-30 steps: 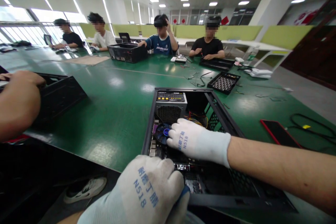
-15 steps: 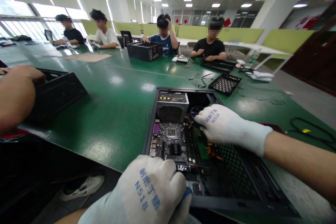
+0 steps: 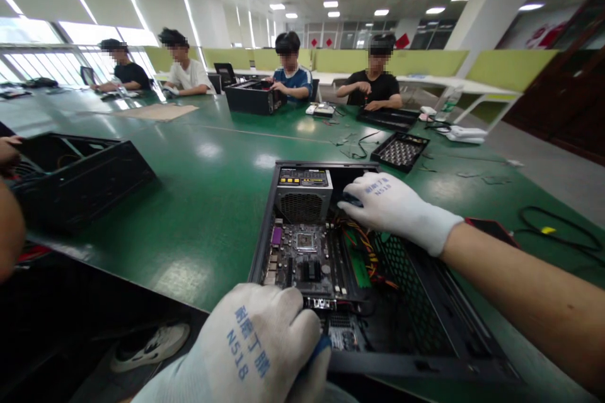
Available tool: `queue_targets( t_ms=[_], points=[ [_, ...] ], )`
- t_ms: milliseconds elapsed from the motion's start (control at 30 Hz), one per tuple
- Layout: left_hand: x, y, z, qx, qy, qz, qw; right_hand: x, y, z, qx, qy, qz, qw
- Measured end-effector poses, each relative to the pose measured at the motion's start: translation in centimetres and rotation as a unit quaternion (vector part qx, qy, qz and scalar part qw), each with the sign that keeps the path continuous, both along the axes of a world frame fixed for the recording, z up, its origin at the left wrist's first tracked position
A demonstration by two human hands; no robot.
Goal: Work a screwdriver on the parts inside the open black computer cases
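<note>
An open black computer case (image 3: 406, 362) lies in front of me, with a power supply (image 3: 305, 198) at its far left and a motherboard (image 3: 307, 258) below that. My right hand (image 3: 387, 201), in a white glove, reaches into the far part of the case beside the power supply, its fingers closed round a dark round part (image 3: 352, 196). Coloured cables (image 3: 371, 258) hang just under it. At the near left corner, my left hand (image 3: 265, 340), gloved too, is closed on a blue object (image 3: 321, 349), mostly hidden by the fingers.
Another black case (image 3: 89, 176) stands at the left, with a person's arm beside it. Several people sit across the green table (image 3: 203, 182). Beyond my case lies a black tray (image 3: 401, 150); a black cable (image 3: 558, 233) is at the right.
My right hand has moved farther into the case, towards the power supply, with the dark part. More of the coloured cables and green board shows. The arm at the left has drawn back.
</note>
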State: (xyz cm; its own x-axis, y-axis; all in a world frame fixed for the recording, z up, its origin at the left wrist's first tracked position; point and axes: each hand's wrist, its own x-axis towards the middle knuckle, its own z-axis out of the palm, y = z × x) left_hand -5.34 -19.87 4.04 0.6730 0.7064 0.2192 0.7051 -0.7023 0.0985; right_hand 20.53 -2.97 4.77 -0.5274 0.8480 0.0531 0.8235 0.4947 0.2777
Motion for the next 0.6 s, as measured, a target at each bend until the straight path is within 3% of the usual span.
queue_targets(
  t_ms=[200,300,433,600],
  points=[
    [0.1,0.4,1.4,-0.056,-0.035,-0.006,0.998,3.2,-4.2,-0.5,0.005,0.238,0.003,0.971],
    [0.6,1.7,2.7,-0.099,-0.043,-0.026,0.994,3.8,-5.5,-0.7,-0.002,0.298,0.01,0.954],
    [2.3,5.3,3.4,-0.131,0.026,-0.004,0.991,4.1,-5.7,-1.1,0.001,0.335,0.022,0.942],
    [4.7,11.7,1.3,-0.143,0.175,0.014,0.974,4.3,-5.5,-1.6,0.005,0.373,0.026,0.927]
  ],
)
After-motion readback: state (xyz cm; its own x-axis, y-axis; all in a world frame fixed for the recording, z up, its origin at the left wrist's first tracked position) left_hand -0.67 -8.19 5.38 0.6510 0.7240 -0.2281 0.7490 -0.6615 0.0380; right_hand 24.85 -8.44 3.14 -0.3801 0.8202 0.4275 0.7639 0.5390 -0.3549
